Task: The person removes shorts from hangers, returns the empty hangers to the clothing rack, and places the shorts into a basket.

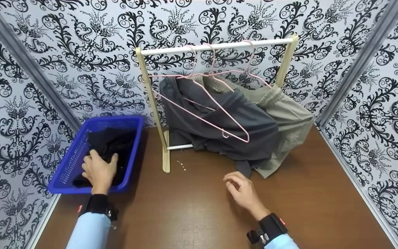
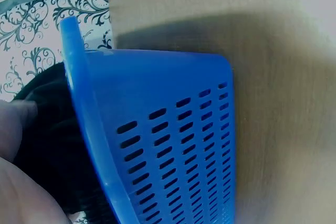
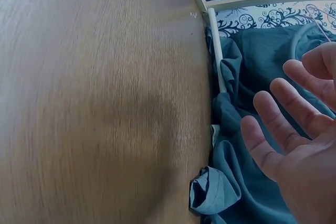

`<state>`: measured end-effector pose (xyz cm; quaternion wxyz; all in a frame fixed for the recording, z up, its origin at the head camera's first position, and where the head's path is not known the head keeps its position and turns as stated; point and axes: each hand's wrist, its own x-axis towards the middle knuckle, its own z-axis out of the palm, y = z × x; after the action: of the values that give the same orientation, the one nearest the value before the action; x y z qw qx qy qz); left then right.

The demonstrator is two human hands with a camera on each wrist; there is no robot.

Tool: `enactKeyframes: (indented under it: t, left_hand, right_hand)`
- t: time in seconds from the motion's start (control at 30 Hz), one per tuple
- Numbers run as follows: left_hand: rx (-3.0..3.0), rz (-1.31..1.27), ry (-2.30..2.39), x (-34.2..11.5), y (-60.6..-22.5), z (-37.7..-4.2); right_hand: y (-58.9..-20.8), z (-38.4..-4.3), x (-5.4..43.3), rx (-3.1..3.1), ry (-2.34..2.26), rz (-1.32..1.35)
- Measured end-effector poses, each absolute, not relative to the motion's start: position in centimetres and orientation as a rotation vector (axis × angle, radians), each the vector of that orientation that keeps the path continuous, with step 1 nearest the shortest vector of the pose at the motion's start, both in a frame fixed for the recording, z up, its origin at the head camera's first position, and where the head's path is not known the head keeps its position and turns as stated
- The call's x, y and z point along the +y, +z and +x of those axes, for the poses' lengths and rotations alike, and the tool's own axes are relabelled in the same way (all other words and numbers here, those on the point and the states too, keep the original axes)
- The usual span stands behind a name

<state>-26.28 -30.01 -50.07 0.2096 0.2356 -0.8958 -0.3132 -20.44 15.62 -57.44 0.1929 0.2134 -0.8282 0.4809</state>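
Note:
My left hand (image 1: 98, 169) reaches down into a blue plastic basket (image 1: 136, 148), its thumb spread from the fingers over black cloth (image 1: 111, 138). In the left wrist view, thumb and fingers overlap the black cloth (image 2: 55, 145) just inside the basket wall (image 2: 157, 93). My right hand (image 1: 245, 193) is held above the table with loosely bent fingers and holds nothing. Nearest to it hang dark grey shorts (image 1: 219, 117) on a pink hanger (image 1: 231, 117). In the right wrist view, its spread fingers (image 3: 283, 114) stand in front of the grey fabric (image 3: 247, 182).
A small rack with a white top rail (image 1: 226, 45) and wooden posts (image 1: 150, 100) stands at the back. Beige shorts (image 1: 292, 117) hang behind the grey ones. Patterned walls enclose the brown table (image 1: 192, 207) at the back and both sides.

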Motion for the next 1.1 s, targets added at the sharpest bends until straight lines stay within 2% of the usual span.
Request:
enactKeyframes:
  t: [0.63, 1.1]
  left_hand:
    - [-2.811, 0.523, -0.634, -26.8, -50.7, -23.8]
    - [-2.739, 0.265, -0.557, -23.5, -50.1, -21.4]
  right_hand:
    - [-57.0, -20.6, 15.9, -2.308, 1.291, 0.614]
    - [-56.3, -20.3, 16.2, -2.321, 1.299, 0.614]
